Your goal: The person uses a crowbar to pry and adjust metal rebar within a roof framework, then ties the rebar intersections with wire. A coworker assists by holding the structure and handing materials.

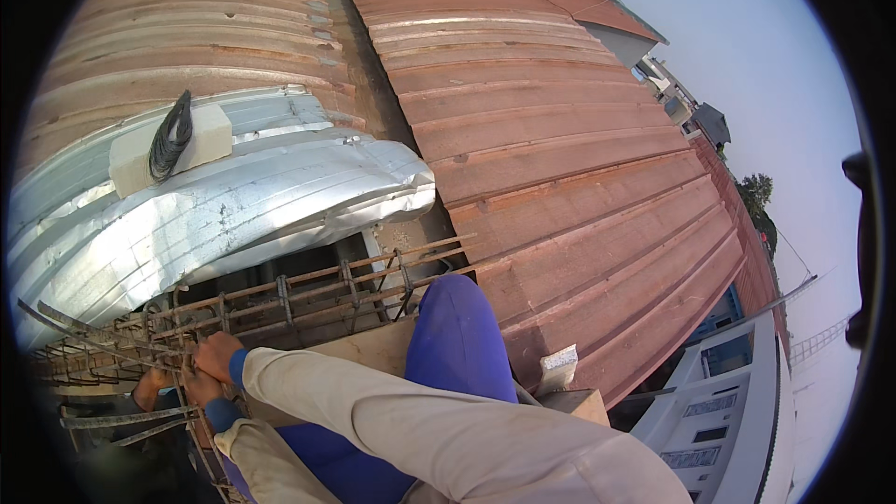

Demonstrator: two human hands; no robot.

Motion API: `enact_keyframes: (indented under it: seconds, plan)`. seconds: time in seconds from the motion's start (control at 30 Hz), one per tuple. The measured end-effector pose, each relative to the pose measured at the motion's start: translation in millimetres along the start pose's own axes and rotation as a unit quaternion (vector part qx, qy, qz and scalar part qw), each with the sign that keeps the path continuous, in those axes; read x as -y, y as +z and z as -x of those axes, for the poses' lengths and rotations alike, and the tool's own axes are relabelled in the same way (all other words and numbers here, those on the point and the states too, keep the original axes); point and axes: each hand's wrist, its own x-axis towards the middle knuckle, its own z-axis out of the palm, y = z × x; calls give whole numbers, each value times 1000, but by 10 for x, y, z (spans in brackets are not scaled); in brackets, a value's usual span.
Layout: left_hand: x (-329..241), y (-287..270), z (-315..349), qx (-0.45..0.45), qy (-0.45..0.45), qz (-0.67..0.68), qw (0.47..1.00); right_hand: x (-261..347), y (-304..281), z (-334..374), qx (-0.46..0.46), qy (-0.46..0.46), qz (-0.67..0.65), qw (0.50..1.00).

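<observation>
A cage of rusty steel rebar [285, 301] with square stirrups runs along the roof edge and meets more bars at the lower left. At that joint my right hand [218, 357] is closed, fingers curled in against the bars; what it pinches is hidden. Just below it, my left hand [200, 386] wraps round a rebar. Both wrists show blue cuffs under beige sleeves. Beside them, on the far side of the bars, another person's hand [149, 386] touches the cage from below. Several loose bar ends [121, 418] stick out to the left.
A bent silver metal sheet [280, 189] lies beyond the cage, carrying a pale block [210, 135] with a bundle of black wire [171, 138]. Ribbed reddish roofing [551, 159] slopes away. Near my purple-clad knee [459, 331] stands a broken block piece [558, 369]. A white building [723, 420] lies below right.
</observation>
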Motion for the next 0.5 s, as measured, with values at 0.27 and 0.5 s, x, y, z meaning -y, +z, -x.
enact_keyframes:
  seconds: [0.27,0.5]
  plan:
    - [0,37,-64,53,-69,190,978,-69,-130,-81,69,-41,-1,997]
    - [-149,75,-12,37,-147,458,876,51,39,-140,-10,220,-336,916]
